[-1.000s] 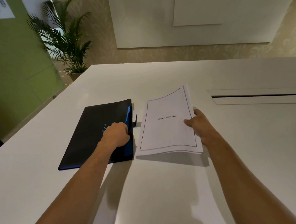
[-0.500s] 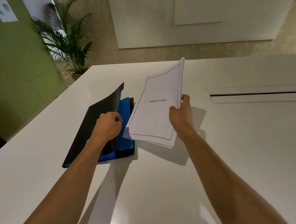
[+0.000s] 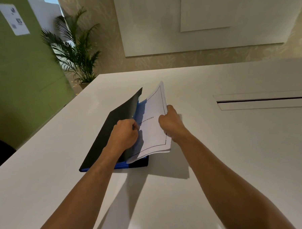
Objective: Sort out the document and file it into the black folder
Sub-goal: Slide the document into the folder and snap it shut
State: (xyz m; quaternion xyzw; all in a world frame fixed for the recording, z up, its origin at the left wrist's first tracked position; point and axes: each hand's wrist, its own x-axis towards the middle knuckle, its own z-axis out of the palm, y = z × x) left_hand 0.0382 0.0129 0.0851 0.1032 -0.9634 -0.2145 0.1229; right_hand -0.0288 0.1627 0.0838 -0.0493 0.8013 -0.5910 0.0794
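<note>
The black folder (image 3: 104, 134) lies on the white table (image 3: 219, 163), left of centre, with blue inner sleeves showing. My left hand (image 3: 125, 133) grips its front cover and holds it lifted. My right hand (image 3: 170, 124) grips the right edge of the document (image 3: 152, 130), a stack of white sheets with a framed title page. The stack is tilted, and its left edge is tucked under the raised cover, over the blue inside. Its lower right corner overhangs the folder.
A long cable slot (image 3: 263, 100) is cut into the table at the right. A potted palm (image 3: 75, 51) stands beyond the table's far left corner, beside a green wall (image 3: 13, 77). A dark chair edge (image 3: 0, 152) shows at the left.
My right hand lifted the document off the table and carried it left into the folder. My left hand raised the folder's cover.
</note>
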